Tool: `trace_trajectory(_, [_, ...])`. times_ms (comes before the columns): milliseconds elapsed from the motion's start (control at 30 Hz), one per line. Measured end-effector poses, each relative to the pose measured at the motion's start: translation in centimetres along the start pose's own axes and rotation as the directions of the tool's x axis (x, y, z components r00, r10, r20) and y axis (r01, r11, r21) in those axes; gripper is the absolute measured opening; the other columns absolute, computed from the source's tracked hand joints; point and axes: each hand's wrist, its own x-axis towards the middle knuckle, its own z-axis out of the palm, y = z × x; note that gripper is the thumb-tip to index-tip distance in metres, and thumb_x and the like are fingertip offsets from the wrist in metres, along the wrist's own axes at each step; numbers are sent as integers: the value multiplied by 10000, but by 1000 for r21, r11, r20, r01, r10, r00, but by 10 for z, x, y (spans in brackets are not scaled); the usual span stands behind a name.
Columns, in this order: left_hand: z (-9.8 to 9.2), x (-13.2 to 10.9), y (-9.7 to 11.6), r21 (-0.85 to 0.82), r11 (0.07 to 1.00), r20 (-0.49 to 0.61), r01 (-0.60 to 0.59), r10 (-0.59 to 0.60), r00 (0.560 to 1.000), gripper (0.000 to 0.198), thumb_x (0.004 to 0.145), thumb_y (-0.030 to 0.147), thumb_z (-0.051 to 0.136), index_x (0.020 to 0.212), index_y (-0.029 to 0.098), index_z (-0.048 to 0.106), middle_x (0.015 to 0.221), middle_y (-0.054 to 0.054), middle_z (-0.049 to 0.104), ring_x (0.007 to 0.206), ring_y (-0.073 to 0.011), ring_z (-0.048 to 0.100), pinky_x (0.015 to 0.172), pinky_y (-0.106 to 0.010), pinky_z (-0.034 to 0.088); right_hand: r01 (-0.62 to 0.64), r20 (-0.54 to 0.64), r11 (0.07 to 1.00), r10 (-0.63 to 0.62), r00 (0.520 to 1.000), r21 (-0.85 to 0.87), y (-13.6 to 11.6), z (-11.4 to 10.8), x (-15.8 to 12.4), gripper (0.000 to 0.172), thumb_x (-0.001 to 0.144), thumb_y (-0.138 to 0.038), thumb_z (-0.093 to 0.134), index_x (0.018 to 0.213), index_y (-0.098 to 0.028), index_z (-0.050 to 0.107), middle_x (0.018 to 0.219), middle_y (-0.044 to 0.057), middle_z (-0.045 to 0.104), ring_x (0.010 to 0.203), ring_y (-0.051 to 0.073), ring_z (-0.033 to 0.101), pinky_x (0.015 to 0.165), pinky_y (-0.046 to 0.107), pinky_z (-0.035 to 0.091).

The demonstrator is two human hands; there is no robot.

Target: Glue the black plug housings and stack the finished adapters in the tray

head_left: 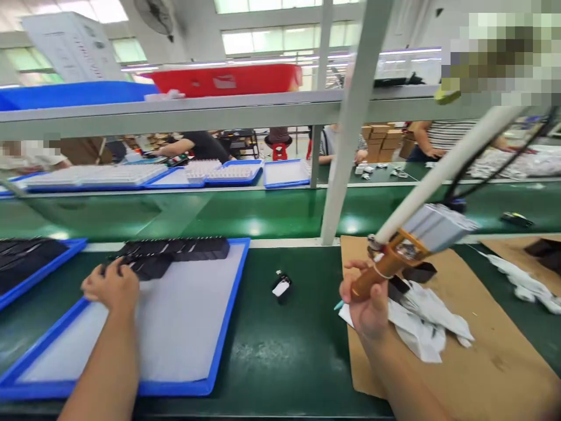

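dark green bench top (284,356), blue-rimmed tray (175,388) on left, second tray (44,273) farther left, cardboard sheet (482,374) on right, small black part (281,286) mid-bench

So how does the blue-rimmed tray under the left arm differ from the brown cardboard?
The tray has a raised blue rim and whitish base; the cardboard is rimless and brown. The tray carries black pieces along its far side; the cardboard carries crumpled white material. Both lie on the green bench.
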Motion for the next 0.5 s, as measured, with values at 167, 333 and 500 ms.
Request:
trace_trajectory(167, [-16,-13,45,-172,908,-80,-381,373,924,518,862,451,431,1366,336,456,1416,-14,522,1339,-360,439,1142,-609,325,27,23,1000,-27,999,-2,5,-7,4,323,874,-498,546,1127,-310,473,1052,8,605,462,55,506,426,224,343])
trace_trajectory(333, [5,-67,146,-432,612,183,-662,778,601,568,834,545,551,1291,210,524,1274,-100,611,1176,-316,570,1001,-511,494,-2,49,1000,2,999,-4,5,-9,6,297,893,-503,525,1105,-309,449,1064,13,595,473,55,510,431,234,353])
trace_trajectory(500, [62,-145,255,-632,359,442,-686,895,61,652,840,356,625,1431,204,396,1527,-123,389,1424,-294,331,1182,-485,282,-4,79,1000,2,997,19,5,-8,3,289,892,-501,545,1087,-301,471,1078,13,578,491,48,511,440,234,350])
